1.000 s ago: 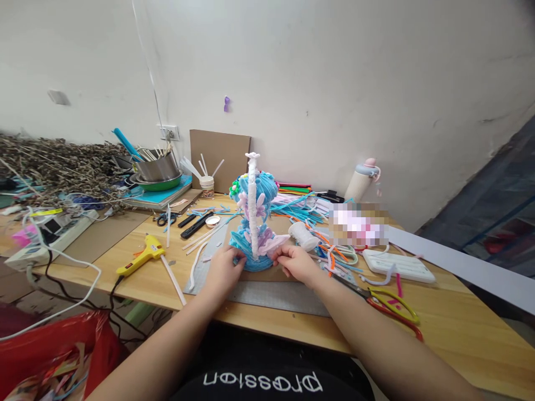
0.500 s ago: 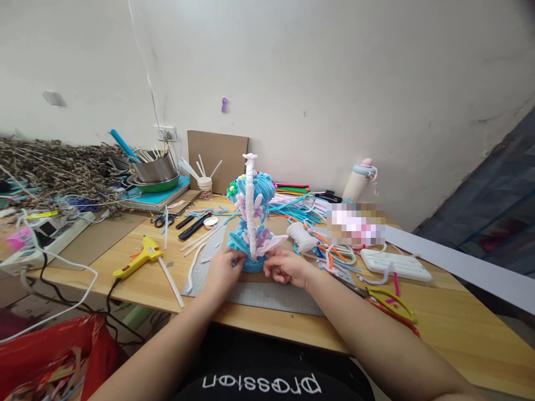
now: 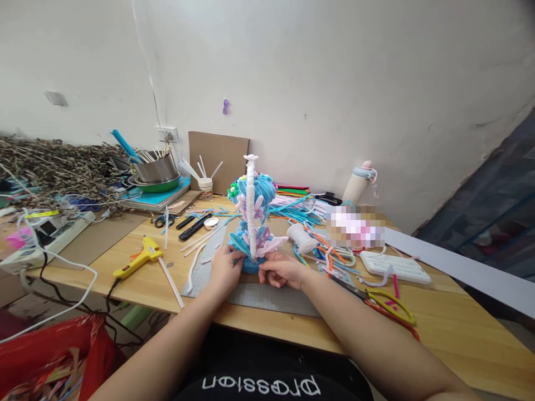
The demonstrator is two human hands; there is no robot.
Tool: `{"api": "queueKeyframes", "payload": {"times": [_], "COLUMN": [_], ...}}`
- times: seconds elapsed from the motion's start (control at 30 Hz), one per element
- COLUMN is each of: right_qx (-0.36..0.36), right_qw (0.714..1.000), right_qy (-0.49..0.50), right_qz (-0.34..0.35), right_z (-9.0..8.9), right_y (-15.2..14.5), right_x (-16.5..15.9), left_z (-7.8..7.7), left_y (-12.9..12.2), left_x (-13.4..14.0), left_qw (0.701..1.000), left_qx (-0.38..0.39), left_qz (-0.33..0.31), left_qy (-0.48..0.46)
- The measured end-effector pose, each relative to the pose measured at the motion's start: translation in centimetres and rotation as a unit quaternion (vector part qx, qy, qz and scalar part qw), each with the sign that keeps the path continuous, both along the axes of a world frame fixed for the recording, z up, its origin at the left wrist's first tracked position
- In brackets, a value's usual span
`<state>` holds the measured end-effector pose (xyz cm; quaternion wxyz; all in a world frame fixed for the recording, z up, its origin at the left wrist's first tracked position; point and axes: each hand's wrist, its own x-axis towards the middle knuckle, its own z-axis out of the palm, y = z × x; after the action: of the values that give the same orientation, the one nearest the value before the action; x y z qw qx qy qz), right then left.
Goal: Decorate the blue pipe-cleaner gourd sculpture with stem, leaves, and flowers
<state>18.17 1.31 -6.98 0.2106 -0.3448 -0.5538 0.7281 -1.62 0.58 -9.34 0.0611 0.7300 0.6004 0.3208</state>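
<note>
A blue pipe-cleaner craft [image 3: 263,192] stands upright in front of me on a brown board, with pink petal-like pieces at its middle and lower part. A white fuzzy stem [image 3: 251,217] rises along its near side to a small flower-shaped top. My left hand [image 3: 226,269] pinches the left side of the round blue base, its fingertips partly hidden. At the base's right side, my right hand [image 3: 284,270] is closed, thumb and forefinger against the edge and the other fingers curled under. Beneath the board lies a grey cutting mat [image 3: 267,298].
To the left lie a yellow glue gun [image 3: 140,259] and a glue stick [image 3: 170,282]. Scissors [image 3: 382,306] rest beside my right forearm. A white spool [image 3: 301,238] and loose pipe cleaners [image 3: 292,209] crowd the right and back. A bottle [image 3: 358,181] stands near the wall.
My right hand has shifted slightly left, closer in against the base. My left hand stays at its side, and the craft remains upright in nearly the same place.
</note>
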Motion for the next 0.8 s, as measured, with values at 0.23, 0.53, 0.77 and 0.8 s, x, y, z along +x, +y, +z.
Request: {"api": "queueKeyframes", "payload": {"times": [0.23, 0.53, 0.77, 0.8], "right_qx": [0.121, 0.205, 0.233, 0.234], "right_qw": [0.981, 0.941, 0.918, 0.918], "right_qy": [-0.132, -0.228, -0.261, -0.262], "right_qz": [-0.071, -0.147, -0.186, -0.187], "right_z": [0.0, -0.7, -0.9, -1.0], "right_y": [-0.2, 0.1, 0.4, 0.4], "right_x": [-1.1, -1.5, -1.3, -1.3], "left_z": [0.0, 0.0, 0.5, 0.6], "left_y": [0.0, -0.2, -0.2, -0.2], "left_x": [-0.1, 0.0, 0.2, 0.2], "left_qw": [0.999, 0.997, 0.998, 0.998], "left_qx": [-0.003, 0.009, 0.003, 0.003], "left_qz": [0.005, 0.022, 0.017, 0.021], "left_qy": [-0.034, -0.069, -0.063, -0.063]}}
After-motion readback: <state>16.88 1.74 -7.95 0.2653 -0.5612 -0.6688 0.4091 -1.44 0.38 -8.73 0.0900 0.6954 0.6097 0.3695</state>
